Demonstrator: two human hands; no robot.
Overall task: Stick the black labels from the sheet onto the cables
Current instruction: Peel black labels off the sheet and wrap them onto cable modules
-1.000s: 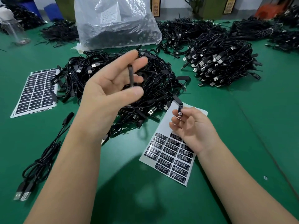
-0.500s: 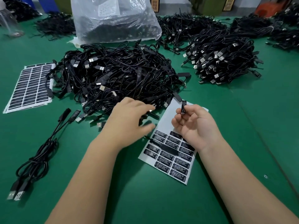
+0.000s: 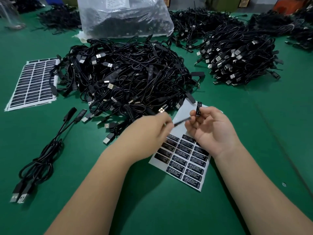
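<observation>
My right hand (image 3: 211, 131) pinches a single black label (image 3: 198, 109) upright between thumb and fingertips, just above the white label sheet (image 3: 184, 165). My left hand (image 3: 152, 131), blurred by motion, grips a thin black cable part (image 3: 182, 121) that points right toward the label hand. The sheet lies on the green table under both hands and carries several rows of black labels, with its upper part bare. A big heap of black USB cables (image 3: 125, 82) sits just beyond my left hand.
Another full label sheet (image 3: 32, 83) lies at the left. Two cables (image 3: 42, 155) lie apart at the near left. A second cable heap (image 3: 237, 56) is at the right, a clear plastic bag (image 3: 125, 16) of cables behind, more heaps along the far edge.
My left hand dropped from in front of the camera to the cable heap's near edge, then pulled a cable part rightward toward my right hand. The right hand kept hold of the label.
</observation>
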